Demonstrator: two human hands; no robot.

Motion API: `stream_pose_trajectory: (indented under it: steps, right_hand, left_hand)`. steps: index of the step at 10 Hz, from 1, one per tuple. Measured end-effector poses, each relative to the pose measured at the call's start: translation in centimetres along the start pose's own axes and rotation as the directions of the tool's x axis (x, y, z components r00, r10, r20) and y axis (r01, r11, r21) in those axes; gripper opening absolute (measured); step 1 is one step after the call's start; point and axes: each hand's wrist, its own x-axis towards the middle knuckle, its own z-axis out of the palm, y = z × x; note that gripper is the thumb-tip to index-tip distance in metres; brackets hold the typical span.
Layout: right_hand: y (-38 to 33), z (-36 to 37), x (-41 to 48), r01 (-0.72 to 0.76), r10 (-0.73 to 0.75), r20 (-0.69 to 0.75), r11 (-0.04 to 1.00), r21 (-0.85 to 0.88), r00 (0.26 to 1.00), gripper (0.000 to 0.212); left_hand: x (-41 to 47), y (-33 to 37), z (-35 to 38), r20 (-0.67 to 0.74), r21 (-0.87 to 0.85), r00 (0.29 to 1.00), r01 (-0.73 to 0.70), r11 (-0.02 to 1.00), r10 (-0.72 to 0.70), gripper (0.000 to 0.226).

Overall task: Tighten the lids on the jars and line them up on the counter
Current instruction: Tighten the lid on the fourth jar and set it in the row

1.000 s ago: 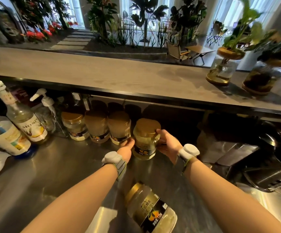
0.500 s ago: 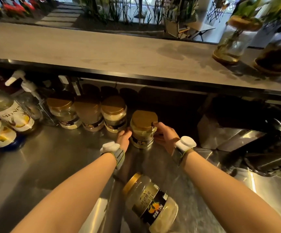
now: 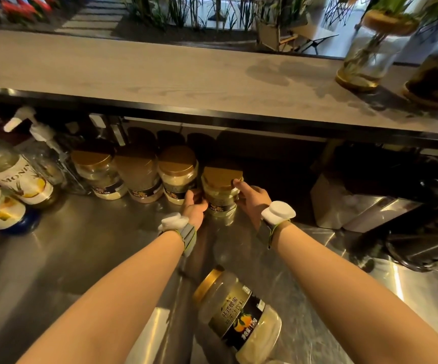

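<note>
Head view, and both hands are on the fourth jar [image 3: 219, 190] at the back of the steel tabletop [image 3: 76, 248]. The left hand [image 3: 194, 209] cups the jar's lower body from seven o'clock, its grip closed around the side; the right hand [image 3: 252, 199] presses in from four o'clock, with one fingertip [image 3: 236, 183] on the edge of the gold lid [image 3: 222, 173]. The jar stands upright, its long axis vertical, just beside the third jar [image 3: 177, 177] at its nine o'clock; I cannot tell whether the two touch. Two more jars [image 3: 123, 174] carry the row on leftward under the wooden shelf [image 3: 160, 74].

The relation that matters next, I'd say: one jar lying on its side [image 3: 239, 316] sits at six o'clock from the grip, near the body, lid pointing up toward eleven o'clock. It lies between the forearms, a shade nearer the right one. It needs standing up and a spot at three o'clock of the row.

The fingers behind the held jar are hidden, and whether its lid is fully tight can't be judged. The far row is dim, labels unreadable.
</note>
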Motion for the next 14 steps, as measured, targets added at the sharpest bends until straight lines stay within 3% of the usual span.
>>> stream_pose_trajectory:
  steps: [1, 3, 6, 8, 11, 13, 14]
  right_hand:
    - [0.0, 0.3, 0.8, 0.015, -0.015, -0.002, 1.000, -0.001, 1.000, 0.108]
    - [-0.1, 0.5, 2.0, -0.006, 0.005, 0.023, 1.000, 0.013, 1.000, 0.104]
    - [-1.5, 0.9, 1.3, 0.001, 0.005, 0.084, 0.998, -0.068, 0.996, 0.062]
    - [-1.3, 1.0, 2.5, 0.018, -0.007, 0.082, 0.991, -0.133, 0.997, 0.070]
    - [-1.3, 1.1, 2.4, -0.095, 0.109, 0.116, 0.988, -0.123, 0.987, 0.079]
    - [-2.3, 0.3, -0.7, -0.136, 0.173, 0.134, 0.960, -0.245, 0.976, 0.056]
    - [-1.9, -0.9, -3.4, -0.057, 0.133, 0.201, 0.937, -0.343, 0.971, 0.047]
  left_hand:
    - [0.1, -0.1, -0.1, 0.013, 0.037, 0.999, -0.034, 0.999, 0.034, 0.043]
    - [0.4, 0.0, -0.5, 0.043, 0.037, 0.998, -0.050, 0.998, 0.048, 0.041]
    - [0.7, 0.2, -0.9, 0.037, 0.057, 0.998, -0.051, 0.997, 0.049, 0.044]
    - [0.7, 0.3, -0.9, 0.018, 0.059, 1.000, -0.016, 0.998, 0.015, 0.048]
    - [-0.2, 1.6, -1.4, 0.057, 0.150, 0.998, 0.002, 0.989, -0.011, 0.056]
    - [-2.5, 3.1, -2.3, 0.111, 0.270, 0.994, -0.011, 0.963, -0.020, 0.050]
    - [-4.7, 3.4, -3.0, 0.158, 0.333, 0.987, -0.021, 0.943, -0.034, 0.049]
